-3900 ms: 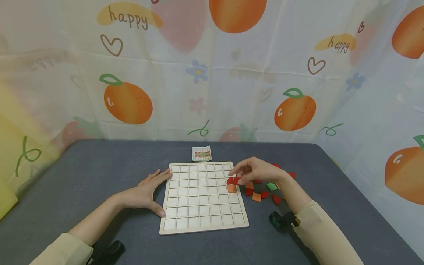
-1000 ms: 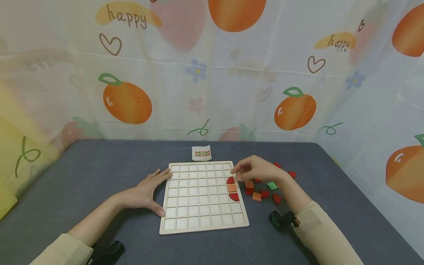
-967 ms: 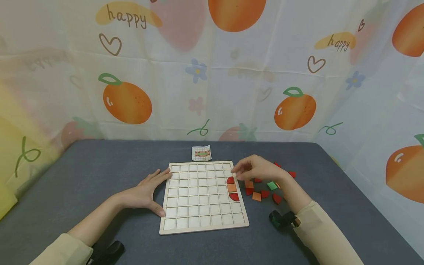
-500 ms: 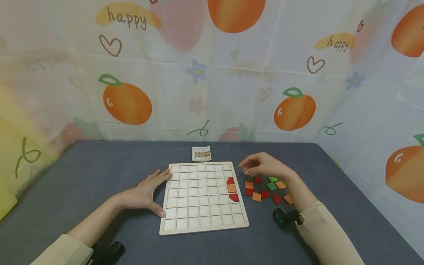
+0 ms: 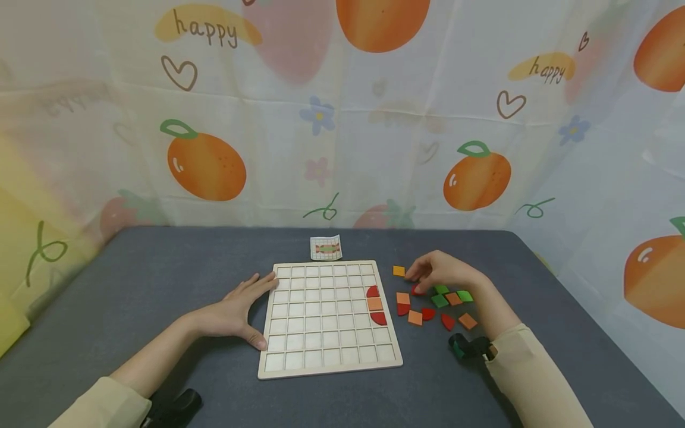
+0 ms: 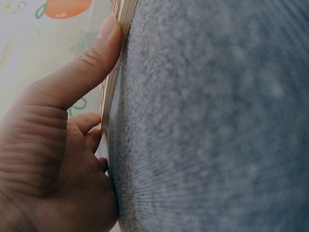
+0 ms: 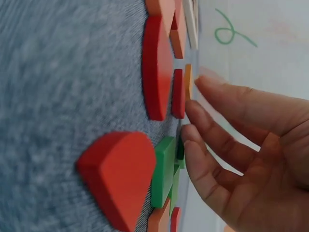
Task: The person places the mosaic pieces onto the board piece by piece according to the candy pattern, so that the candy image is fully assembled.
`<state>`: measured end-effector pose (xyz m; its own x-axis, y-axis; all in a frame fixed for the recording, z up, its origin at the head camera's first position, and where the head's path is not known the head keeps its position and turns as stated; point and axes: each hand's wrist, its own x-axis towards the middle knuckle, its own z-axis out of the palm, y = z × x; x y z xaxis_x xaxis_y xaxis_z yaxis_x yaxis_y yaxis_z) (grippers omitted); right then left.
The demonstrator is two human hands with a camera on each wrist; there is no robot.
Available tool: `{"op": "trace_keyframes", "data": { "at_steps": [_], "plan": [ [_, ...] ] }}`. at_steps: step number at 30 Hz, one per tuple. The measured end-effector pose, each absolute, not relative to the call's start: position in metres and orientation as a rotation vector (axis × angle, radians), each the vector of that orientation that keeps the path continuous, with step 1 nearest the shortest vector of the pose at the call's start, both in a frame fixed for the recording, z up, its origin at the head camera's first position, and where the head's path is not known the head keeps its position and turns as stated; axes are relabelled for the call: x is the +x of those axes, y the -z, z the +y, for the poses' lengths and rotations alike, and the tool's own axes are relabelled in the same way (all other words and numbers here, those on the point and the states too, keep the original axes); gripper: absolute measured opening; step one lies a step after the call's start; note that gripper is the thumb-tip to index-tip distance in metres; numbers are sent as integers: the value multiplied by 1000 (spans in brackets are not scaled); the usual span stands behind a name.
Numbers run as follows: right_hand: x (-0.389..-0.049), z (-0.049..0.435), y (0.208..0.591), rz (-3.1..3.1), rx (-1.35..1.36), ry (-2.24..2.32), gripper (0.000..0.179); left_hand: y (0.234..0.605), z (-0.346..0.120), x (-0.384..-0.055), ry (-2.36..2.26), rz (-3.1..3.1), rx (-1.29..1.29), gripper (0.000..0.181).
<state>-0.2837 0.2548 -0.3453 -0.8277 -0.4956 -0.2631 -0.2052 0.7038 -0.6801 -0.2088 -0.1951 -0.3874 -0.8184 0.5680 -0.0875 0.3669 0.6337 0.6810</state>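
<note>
My left hand (image 5: pixel 230 309) rests at the left edge of a wooden grid board (image 5: pixel 313 342), fingers spread, thumb touching the rim in the left wrist view. Along the board's right side sit a red rounded piece (image 5: pixel 372 292), an orange square (image 5: pixel 374 304) and another red rounded piece (image 5: pixel 378 318), one below the other. Over the loose pieces hovers my right hand (image 5: pixel 441 270), with nothing between its loosely bent fingers. Its fingertips are right by a red piece (image 7: pixel 178 94) standing on the table in the right wrist view. A yellow-orange square (image 5: pixel 398 271) lies left of that hand.
Several red, orange and green pieces, such as a green one (image 5: pixel 440 301) and an orange one (image 5: pixel 467 321), lie scattered right of the board. A small pattern card (image 5: pixel 326 248) lies beyond the board. A printed curtain (image 5: pixel 374 148) hangs behind the dark table (image 5: pixel 214 380).
One red piece now lies in the cell below the orange square. My right hand has left the board's edge and moved right over the loose pieces, uncovering the yellow-orange square. The left hand stays put.
</note>
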Motion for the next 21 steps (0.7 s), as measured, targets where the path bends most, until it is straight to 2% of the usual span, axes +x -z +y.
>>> {"op": "trace_keyframes", "data": {
  "at_steps": [9, 21],
  "plan": [
    [-283, 256, 346, 2530, -499, 841, 23, 387, -194, -210, -972, 2562, 762, 121],
    [-284, 258, 350, 2517, -494, 862, 23, 390, -195, -210, -962, 2577, 761, 122]
  ]
}}
